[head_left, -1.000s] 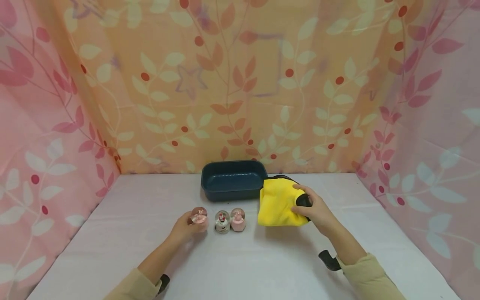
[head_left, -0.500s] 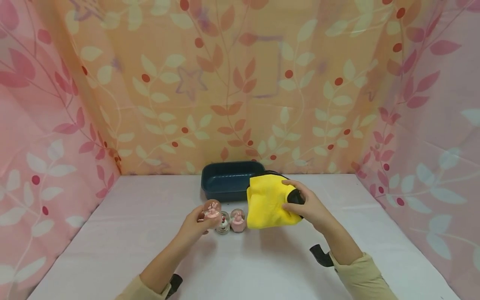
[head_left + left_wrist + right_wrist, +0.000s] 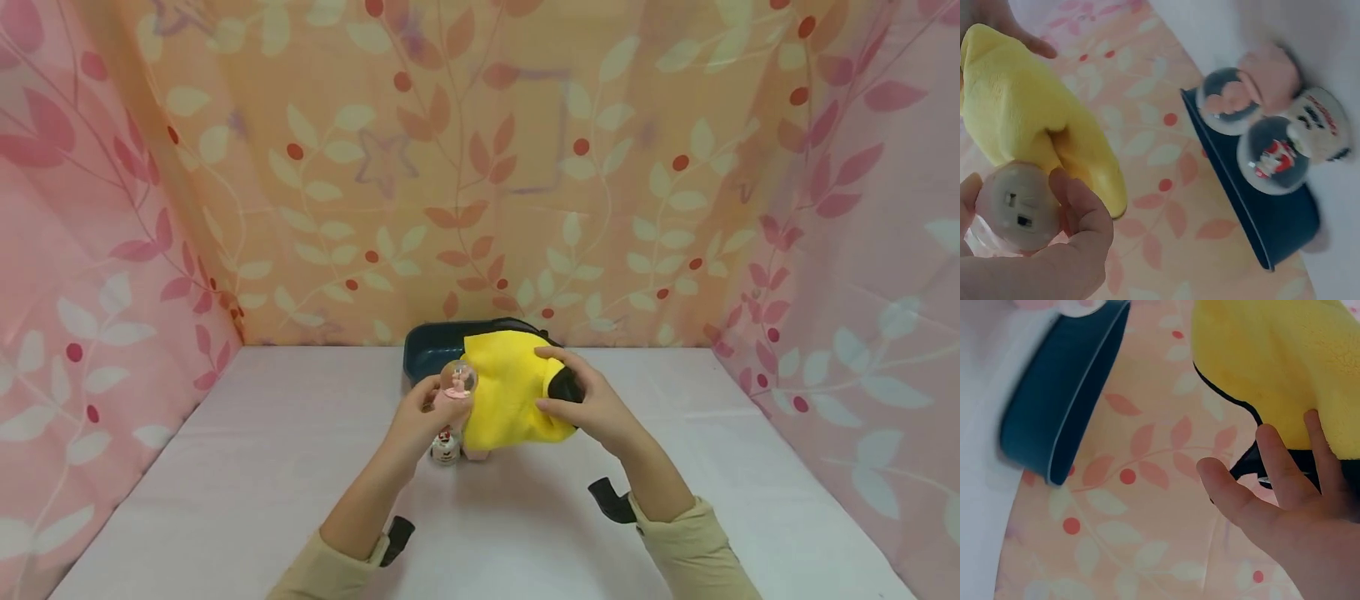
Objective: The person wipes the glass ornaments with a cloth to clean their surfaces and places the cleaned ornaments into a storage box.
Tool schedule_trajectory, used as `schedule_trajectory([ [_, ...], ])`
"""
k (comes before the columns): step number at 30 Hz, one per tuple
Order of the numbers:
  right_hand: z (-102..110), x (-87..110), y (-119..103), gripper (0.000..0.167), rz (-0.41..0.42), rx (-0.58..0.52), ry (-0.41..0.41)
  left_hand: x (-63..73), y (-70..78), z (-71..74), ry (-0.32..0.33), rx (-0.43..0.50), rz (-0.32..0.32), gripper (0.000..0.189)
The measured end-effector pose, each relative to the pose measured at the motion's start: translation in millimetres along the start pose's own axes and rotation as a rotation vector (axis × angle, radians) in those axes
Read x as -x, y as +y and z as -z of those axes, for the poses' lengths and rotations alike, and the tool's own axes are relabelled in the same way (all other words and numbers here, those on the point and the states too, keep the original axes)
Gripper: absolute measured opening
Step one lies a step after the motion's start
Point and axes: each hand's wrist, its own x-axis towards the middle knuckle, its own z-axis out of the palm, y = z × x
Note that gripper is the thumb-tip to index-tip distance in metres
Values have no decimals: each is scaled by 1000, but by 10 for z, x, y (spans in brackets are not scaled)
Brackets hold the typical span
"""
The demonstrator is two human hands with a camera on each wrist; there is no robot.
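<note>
My left hand [image 3: 411,425] grips a small pink snow globe [image 3: 458,381] between thumb and fingers. Its flat pale underside faces the left wrist camera. With my right hand [image 3: 611,412] I hold a folded fluffy yellow cloth [image 3: 506,392] with a black edging by its right end, above the table. The globe overlaps the cloth's left edge in the head view. Two more snow globes stand side by side below: one with a white base and a red-and-white figure [image 3: 446,448], and a pink one [image 3: 1269,78], mostly hidden behind the cloth in the head view.
A dark blue rectangular baking dish [image 3: 427,342] stands at the back of the white table [image 3: 300,417], its right part covered by the cloth in this view. Patterned fabric walls [image 3: 487,167] close off the back and both sides. Black wrist mounts [image 3: 611,500] stick out below the sleeves.
My left hand has raised the pink globe and carried it right, past the standing globes to the cloth. My right hand has brought the cloth left, towards the globe and across the dish's front.
</note>
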Motion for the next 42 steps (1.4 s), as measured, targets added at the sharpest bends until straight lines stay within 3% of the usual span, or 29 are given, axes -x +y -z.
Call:
schedule_trajectory([
  [4,-76,-31,-29,65,70,-93,19,-40,81,-61,-30,49,-46,47],
  [10,-240,-88,1,59,261,-299,62,-78,162,-135,-54,46,-112,46],
  [15,-448,-109,38,59,359,-366,113,-75,182,-179,-138,34,-131,36],
  [18,-570,-121,53,63,359,-340,140,-73,169,-164,-157,-2,-143,29],
  [24,-738,-162,72,66,385,-320,182,-68,121,-147,-135,-144,-167,30],
  [28,-812,-207,56,61,354,-361,275,-65,85,-154,-135,-219,-190,33],
  [36,-871,-200,9,53,273,-405,497,-82,20,-191,-313,-124,-248,37],
  [42,-863,-228,2,50,179,-491,613,-103,-20,-250,-320,-18,-227,42],
])
